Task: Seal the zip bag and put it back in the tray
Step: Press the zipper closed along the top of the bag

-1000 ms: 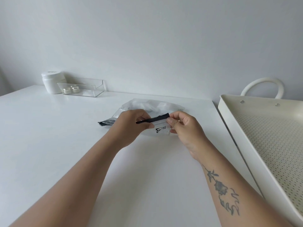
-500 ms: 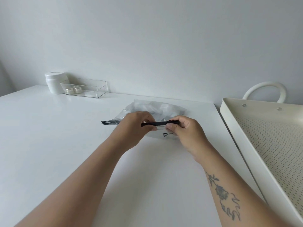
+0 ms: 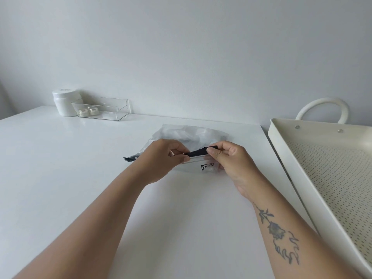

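fingers (image 3: 213,156) of both hands pinch the bag's black zip strip, left hand (image 3: 161,158) and right hand (image 3: 231,162) close together. table (image 3: 60,178) lies wide and bare toward the near edge. tray (image 3: 322,158) sits right, apart. bag (image 3: 193,137), clear and crumpled, rests mid-table.

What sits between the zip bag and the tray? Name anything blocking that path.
Nothing visible blocks it. The zip bag, pinched at its black strip by the left hand and right hand, lies on the table; only bare tabletop separates it from the tray to its right.
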`<state>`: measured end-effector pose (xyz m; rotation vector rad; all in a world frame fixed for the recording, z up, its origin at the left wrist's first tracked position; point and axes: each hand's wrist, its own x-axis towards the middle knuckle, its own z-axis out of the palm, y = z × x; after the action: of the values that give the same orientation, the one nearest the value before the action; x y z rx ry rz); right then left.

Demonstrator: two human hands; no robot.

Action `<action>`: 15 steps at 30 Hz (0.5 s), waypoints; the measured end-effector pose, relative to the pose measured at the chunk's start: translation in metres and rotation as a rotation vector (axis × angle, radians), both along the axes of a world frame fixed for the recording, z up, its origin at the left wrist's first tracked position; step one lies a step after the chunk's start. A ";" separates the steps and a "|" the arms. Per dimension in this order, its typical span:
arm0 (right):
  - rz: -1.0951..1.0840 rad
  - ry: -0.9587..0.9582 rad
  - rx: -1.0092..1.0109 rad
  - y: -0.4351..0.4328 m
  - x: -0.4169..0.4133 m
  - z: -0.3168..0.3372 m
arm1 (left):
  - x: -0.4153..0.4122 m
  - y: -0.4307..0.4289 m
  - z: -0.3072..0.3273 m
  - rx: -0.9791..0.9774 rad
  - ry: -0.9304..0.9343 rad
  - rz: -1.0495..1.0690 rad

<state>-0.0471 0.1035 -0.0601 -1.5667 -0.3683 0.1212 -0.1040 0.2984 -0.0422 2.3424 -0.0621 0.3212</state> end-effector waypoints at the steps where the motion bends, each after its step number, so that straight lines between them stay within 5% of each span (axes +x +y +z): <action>1: 0.024 0.009 -0.004 -0.002 0.001 0.000 | 0.000 0.000 0.000 0.005 0.001 -0.004; 15: 0.028 0.052 -0.003 -0.005 0.005 -0.006 | 0.001 0.004 0.002 0.022 -0.084 -0.010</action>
<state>-0.0417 0.0980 -0.0659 -1.5590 -0.3489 0.1842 -0.1030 0.3022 -0.0401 2.3489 -0.1193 0.4161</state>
